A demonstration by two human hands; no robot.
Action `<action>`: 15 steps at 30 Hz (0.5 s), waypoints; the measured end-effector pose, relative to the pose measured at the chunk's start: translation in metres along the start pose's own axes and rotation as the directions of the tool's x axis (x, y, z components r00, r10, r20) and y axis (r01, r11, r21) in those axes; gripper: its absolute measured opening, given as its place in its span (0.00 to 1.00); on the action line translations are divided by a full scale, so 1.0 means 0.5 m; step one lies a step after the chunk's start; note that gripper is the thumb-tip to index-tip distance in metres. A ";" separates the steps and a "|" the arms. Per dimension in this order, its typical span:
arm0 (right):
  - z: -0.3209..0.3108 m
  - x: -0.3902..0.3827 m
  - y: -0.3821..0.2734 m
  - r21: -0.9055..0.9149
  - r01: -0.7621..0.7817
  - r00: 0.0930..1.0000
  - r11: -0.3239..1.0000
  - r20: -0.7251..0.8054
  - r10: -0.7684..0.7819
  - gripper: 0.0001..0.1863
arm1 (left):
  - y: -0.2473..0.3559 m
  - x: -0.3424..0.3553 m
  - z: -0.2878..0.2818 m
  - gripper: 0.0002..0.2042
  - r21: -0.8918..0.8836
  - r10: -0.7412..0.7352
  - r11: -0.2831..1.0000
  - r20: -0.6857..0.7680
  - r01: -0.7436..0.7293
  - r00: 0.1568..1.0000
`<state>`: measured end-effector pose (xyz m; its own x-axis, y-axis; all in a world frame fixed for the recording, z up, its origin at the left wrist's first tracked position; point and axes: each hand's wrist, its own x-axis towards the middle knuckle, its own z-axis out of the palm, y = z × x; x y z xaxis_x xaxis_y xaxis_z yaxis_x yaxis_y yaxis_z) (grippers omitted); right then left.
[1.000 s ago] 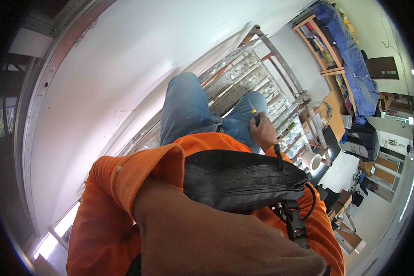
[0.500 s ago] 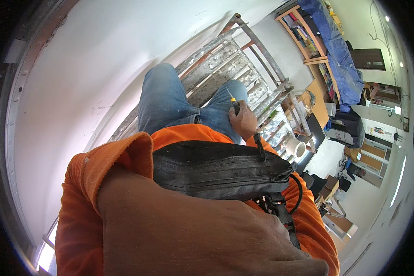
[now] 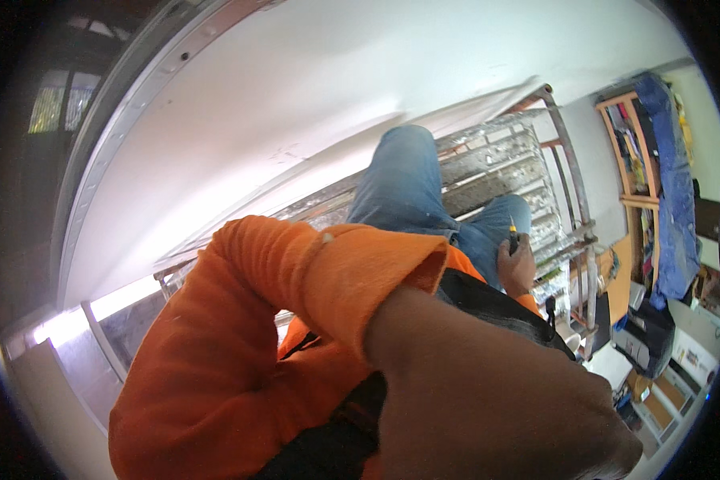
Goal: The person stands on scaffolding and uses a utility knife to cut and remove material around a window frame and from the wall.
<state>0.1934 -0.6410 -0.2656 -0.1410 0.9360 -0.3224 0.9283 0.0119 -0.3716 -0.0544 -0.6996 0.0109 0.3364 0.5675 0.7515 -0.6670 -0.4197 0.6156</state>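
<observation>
My left hand (image 3: pixel 528 400) looms large and close in the lower right, its back toward me. An orange cuff (image 3: pixel 376 264) rings the wrist, and the fingers curl down out of sight, so what they touch is hidden. A black zipped bag (image 3: pixel 496 308) lies across my front, partly behind this forearm. Farther off, my right hand (image 3: pixel 518 270) rests by my right thigh, closed round a small hand tool (image 3: pixel 513 235). The tool has a black-and-yellow handle and a thin pointed metal tip directed away from me; its exact kind is unclear.
I sit in jeans (image 3: pixel 404 180) on a stained slatted scaffold platform (image 3: pixel 488 186) with rusty rails (image 3: pixel 566 152). A white wall (image 3: pixel 296 120) runs along the left. Beyond the platform, on the right, stand a wooden shelf (image 3: pixel 638 152) with a blue sheet (image 3: pixel 672 208), and a black bag (image 3: pixel 648 336).
My head view has turned, so platform and legs sit farther right. My left arm has lifted, its sleeve and elbow showing more. My right hand still holds the tool by the thigh.
</observation>
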 end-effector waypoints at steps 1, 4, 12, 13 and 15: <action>0.008 -0.001 0.010 -0.011 -0.026 1.000 1.000 -0.004 0.026 0.19 | -0.004 0.001 0.003 0.16 0.001 0.001 1.000 -0.007 -0.001 1.000; 0.023 0.005 0.009 -0.024 -0.007 1.000 1.000 -0.014 0.007 0.20 | 0.003 0.004 0.003 0.16 0.031 -0.001 1.000 -0.018 0.001 1.000; 0.023 0.013 0.034 -0.081 -0.001 0.999 0.997 -0.038 -0.002 0.19 | 0.006 0.006 0.008 0.17 0.021 0.044 0.999 -0.021 -0.044 0.999; 0.024 0.014 0.031 -0.084 -0.004 0.999 0.996 -0.040 0.001 0.19 | 0.006 0.006 0.008 0.18 0.019 0.042 0.999 -0.022 -0.042 0.999; 0.024 0.007 0.028 -0.082 0.080 0.993 0.993 -0.086 -0.087 0.19 | 0.010 0.004 0.015 0.18 0.019 0.041 0.999 -0.026 -0.041 0.999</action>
<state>0.2017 -0.6418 -0.2824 -0.1909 0.9582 -0.2129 0.9393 0.1153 -0.3231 -0.0521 -0.7060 0.0173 0.2915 0.5677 0.7699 -0.6671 -0.4561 0.5890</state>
